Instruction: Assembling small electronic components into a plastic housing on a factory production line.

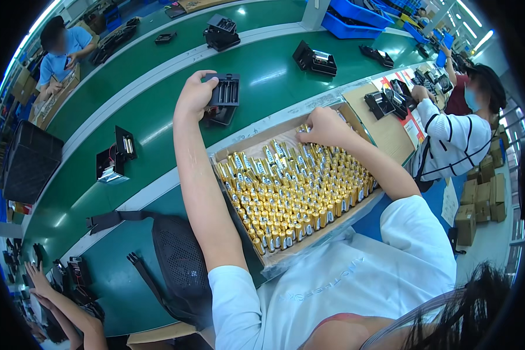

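My left hand (pixel 193 98) is closed around a black plastic case (pixel 225 92) above the green belt, its thumb on the near edge. The case's open battery compartment faces up, with several slots that look unfilled. In front of me, a shallow cardboard box (pixel 297 248) holds many gold-and-white cylinder batteries (pixel 297 198), most standing upright and some tilted near the far side. My right hand (pixel 330 127) reaches over the box's far edge, its fingers curled and pinched at the batteries there; the fingertips are partly hidden.
More black cases, one an opened case (pixel 116 156) and another opened case (pixel 316 60), sit on the green belt (pixel 157 111). A black mesh bag (pixel 181 265) lies left of the box. One co-worker (pixel 455 134) handles black cases on the right; another person's hands (pixel 58 297) show lower left.
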Tool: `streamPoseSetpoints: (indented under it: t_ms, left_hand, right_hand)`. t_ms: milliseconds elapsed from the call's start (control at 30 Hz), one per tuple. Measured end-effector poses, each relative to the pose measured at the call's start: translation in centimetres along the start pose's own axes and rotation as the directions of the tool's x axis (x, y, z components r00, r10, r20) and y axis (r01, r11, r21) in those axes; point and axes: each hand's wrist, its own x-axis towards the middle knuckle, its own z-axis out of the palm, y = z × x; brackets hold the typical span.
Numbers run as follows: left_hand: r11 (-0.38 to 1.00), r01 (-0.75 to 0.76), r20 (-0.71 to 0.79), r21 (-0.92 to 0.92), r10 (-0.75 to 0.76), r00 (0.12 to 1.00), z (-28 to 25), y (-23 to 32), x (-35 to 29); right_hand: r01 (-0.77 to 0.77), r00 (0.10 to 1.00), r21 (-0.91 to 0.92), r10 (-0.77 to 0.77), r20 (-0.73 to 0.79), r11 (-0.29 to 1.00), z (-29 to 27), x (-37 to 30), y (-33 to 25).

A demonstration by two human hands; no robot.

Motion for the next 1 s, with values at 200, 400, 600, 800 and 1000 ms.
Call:
streamPoseSetpoints:
  t_ms: [200,400,600,800,1000]
  left_hand:
    - [0.995,-0.01,-0.063,-0.097,0.004,0.998,0.0,-0.5,0.3]
    - [0.977,-0.051,-0.166,-0.208,0.017,0.986,0.6,-0.8,0.6]
    - [0.953,-0.107,-0.221,-0.282,0.044,0.974,1.6,-1.0,1.3]
    - [0.917,-0.149,-0.328,-0.369,0.022,0.944,0.4,-1.8,1.4]
    - [0.884,-0.135,-0.345,-0.448,-0.032,0.938,0.4,-2.5,1.7]
  right_hand:
    - [-0.05,0.964,0.089,0.025,0.265,0.995,-1.6,0.9,-1.0]
    - [0.316,0.948,0.312,-0.288,-0.133,0.896,-4.7,3.5,-5.3]
    - [0.229,0.957,0.409,-0.127,-0.261,0.883,-3.2,10.9,-10.4]
    - [0.28,0.95,0.471,-0.169,-0.263,0.836,-2.4,11.9,-12.9]
    - [0.474,0.858,0.426,-0.296,-0.42,0.771,0.5,11.6,-11.4]
